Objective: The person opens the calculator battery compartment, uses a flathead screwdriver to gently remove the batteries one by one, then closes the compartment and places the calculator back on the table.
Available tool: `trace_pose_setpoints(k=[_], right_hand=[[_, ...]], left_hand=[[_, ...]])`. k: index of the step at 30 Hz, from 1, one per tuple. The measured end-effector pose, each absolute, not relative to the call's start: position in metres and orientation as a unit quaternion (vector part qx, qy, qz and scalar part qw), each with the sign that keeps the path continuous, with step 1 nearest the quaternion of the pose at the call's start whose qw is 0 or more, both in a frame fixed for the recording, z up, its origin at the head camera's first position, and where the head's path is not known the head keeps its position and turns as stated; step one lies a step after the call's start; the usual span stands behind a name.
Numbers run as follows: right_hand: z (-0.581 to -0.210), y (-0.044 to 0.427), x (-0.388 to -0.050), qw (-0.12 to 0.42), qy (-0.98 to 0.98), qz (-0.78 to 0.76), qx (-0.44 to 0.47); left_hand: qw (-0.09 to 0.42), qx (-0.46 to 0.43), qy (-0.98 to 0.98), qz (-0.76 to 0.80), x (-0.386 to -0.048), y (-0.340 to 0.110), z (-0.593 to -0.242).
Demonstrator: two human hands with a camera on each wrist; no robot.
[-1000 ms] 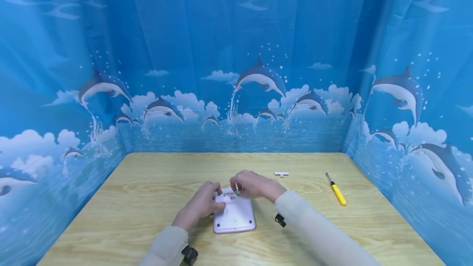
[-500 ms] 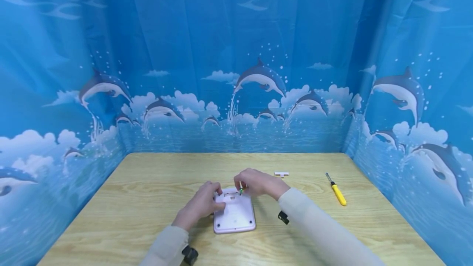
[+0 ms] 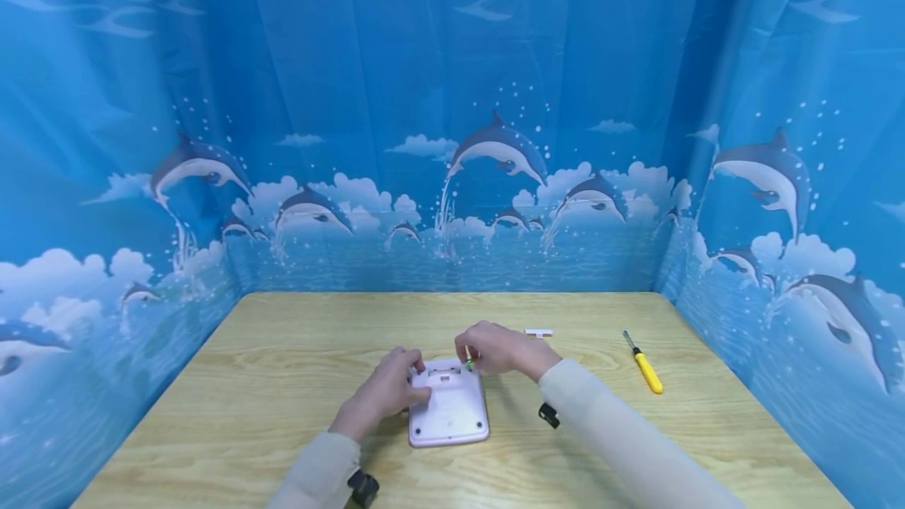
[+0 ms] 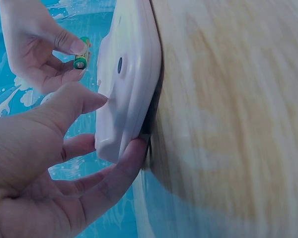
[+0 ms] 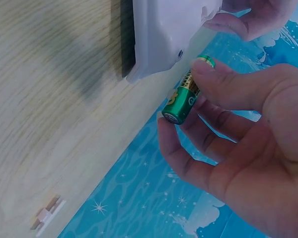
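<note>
A pale pinkish-white plastic device with rounded corners lies on the light wood-grain table, about midway between the table's left and right edges, with a recessed slot near its far edge and small dark round feet at its two near corners. The left hand grips the device at its far left corner, the thumb pressing on the upper face and the curled fingers about the edge, one fingertip reaching beneath it. The right hand is bent into a pinch around a green and gold cylindrical battery, held between thumb and fingertips; the wrist views show the battery apart from the device, by its far right corner. Farther back, right of the middle and near the table's far edge, lies a small white T-shaped plastic piece. Toward the table's right edge lies a screwdriver with a yellow handle and dark metal shaft, its tip pointing to the far edge. Beyond the table hangs a blue curtain printed with leaping dolphins and clouds.
</note>
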State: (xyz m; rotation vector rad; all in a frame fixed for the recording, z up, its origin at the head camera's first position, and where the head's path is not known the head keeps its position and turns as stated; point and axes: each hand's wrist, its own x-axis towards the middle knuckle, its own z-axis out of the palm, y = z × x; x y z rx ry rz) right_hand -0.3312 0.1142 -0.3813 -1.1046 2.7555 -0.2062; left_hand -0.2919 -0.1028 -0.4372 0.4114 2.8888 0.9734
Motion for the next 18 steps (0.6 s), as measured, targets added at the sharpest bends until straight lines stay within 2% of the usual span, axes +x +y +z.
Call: trace_pose_setpoints(k=[18], right_hand=[[-0.386, 0.132, -0.333, 0.077, 0.926, -0.072, -0.363]], left_hand=[[0.033, 0.126, 0.937, 0.323, -0.292, -0.104, -0.438]])
